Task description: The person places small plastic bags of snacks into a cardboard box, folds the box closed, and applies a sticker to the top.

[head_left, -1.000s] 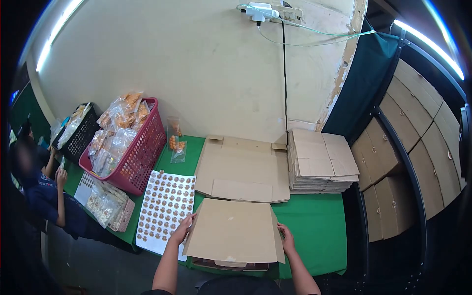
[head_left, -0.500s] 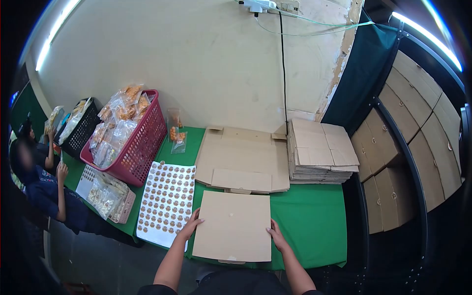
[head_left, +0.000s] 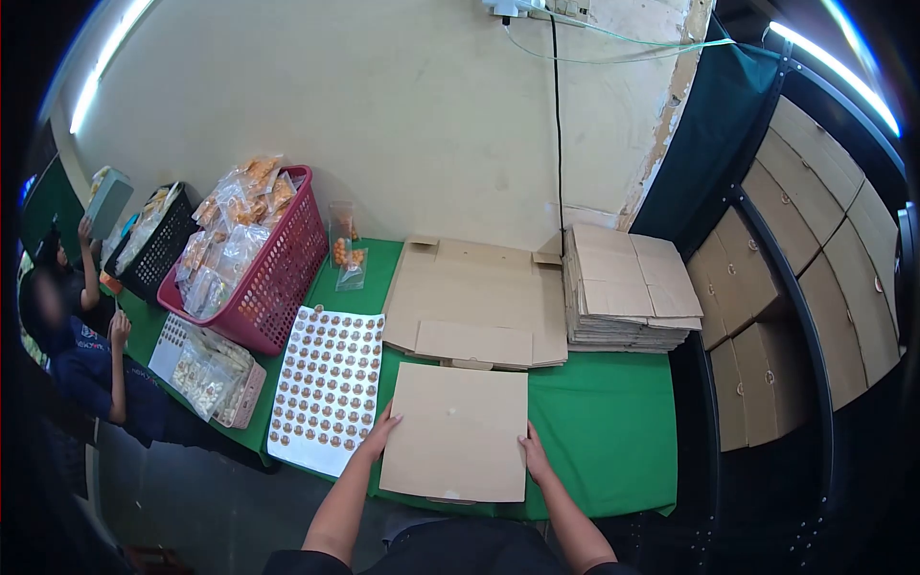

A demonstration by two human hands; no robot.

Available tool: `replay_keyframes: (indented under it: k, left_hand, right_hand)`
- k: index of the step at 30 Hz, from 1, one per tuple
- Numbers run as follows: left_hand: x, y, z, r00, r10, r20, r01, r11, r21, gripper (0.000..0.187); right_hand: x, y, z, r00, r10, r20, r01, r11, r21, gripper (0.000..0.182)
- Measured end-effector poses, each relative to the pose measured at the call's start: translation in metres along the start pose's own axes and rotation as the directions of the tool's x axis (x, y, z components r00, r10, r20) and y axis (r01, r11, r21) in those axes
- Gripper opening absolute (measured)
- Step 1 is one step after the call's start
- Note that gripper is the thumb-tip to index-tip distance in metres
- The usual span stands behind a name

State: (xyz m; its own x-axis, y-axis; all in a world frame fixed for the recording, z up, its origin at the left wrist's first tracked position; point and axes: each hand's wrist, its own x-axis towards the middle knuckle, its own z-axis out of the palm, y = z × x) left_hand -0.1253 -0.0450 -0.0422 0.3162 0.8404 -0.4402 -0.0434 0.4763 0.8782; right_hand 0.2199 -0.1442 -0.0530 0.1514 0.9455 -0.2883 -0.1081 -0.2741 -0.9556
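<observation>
A closed, flat cardboard box (head_left: 454, 433) lies at the front edge of the green-covered table (head_left: 604, 431), held between my two hands. My left hand (head_left: 381, 433) is closed on its left side, and my right hand (head_left: 535, 454) grips its right side. Just behind it lies an unfolded cardboard piece (head_left: 479, 302). To the left, near my left hand, is a white sheet of round stickers (head_left: 326, 388).
A stack of folded cardboard (head_left: 632, 287) stands at the back right. On the left are a pink basket of packets (head_left: 287, 268), a black basket (head_left: 153, 244) and a small pink tray (head_left: 244, 393). Two people stand at far left. Boxes (head_left: 767, 374) fill a rack at right.
The box has turned slightly between my hands. At far left, a person's hand has raised a pale box. The whole view has shifted slightly.
</observation>
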Motion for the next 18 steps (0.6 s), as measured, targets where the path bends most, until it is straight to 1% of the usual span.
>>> replay_keyframes:
  k: [4, 6, 7, 9, 10, 12, 13, 14, 16, 17, 18]
  left_hand:
    - [-0.007, 0.017, 0.004, 0.998, -0.055, -0.031, 0.054, 0.998, -0.033, 0.068]
    - [-0.010, 0.027, 0.004, 0.999, -0.033, 0.005, 0.033, 0.999, 0.040, 0.065]
    - [-0.013, 0.034, 0.007, 0.999, -0.033, 0.006, 0.033, 0.999, 0.039, 0.065]
    - [-0.019, 0.049, 0.011, 0.997, -0.077, 0.005, 0.077, 0.996, -0.042, 0.063]
    - [-0.022, 0.059, 0.012, 0.997, -0.079, 0.005, 0.079, 0.996, -0.042, 0.063]
    - [-0.028, 0.083, 0.015, 0.988, -0.147, 0.047, 0.150, 0.986, -0.068, 0.062]
    - [-0.036, 0.102, 0.023, 0.991, -0.107, 0.084, 0.112, 0.992, -0.059, 0.064]
    - [-0.040, 0.117, 0.027, 0.991, -0.107, 0.084, 0.112, 0.992, -0.059, 0.064]
    - [-0.044, 0.141, 0.035, 0.982, -0.183, 0.035, 0.184, 0.983, -0.009, 0.066]
    - [-0.043, 0.152, 0.037, 0.982, -0.187, 0.033, 0.186, 0.982, 0.016, 0.068]
    - [-0.038, 0.150, 0.034, 0.982, -0.186, 0.031, 0.185, 0.983, 0.015, 0.068]
  right_hand:
    - [0.001, -0.012, 0.002, 1.000, 0.012, 0.009, -0.012, 1.000, 0.020, 0.055]
    - [0.000, -0.024, 0.001, 0.999, 0.046, 0.017, -0.045, 0.998, -0.035, 0.056]
    - [-0.001, -0.036, 0.001, 0.999, 0.046, 0.016, -0.045, 0.998, -0.035, 0.056]
    - [0.000, -0.061, 0.000, 0.998, 0.048, 0.050, -0.044, 0.996, -0.081, 0.055]
    - [0.004, -0.069, -0.002, 0.997, 0.051, 0.051, -0.046, 0.996, -0.080, 0.055]
    - [0.013, -0.088, -0.007, 0.987, 0.052, 0.149, -0.053, 0.999, 0.003, 0.058]
    - [0.011, -0.114, -0.005, 0.982, 0.065, 0.178, -0.061, 0.998, -0.029, 0.063]
    - [0.013, -0.126, -0.005, 0.982, 0.065, 0.178, -0.061, 0.998, -0.029, 0.063]
    - [0.019, -0.143, -0.011, 0.974, 0.113, 0.198, -0.126, 0.990, 0.054, 0.066]
    - [0.024, -0.149, -0.013, 0.971, 0.123, 0.205, -0.131, 0.991, 0.027, 0.070]
    - [0.026, -0.158, -0.013, 0.971, 0.122, 0.207, -0.131, 0.991, 0.027, 0.070]
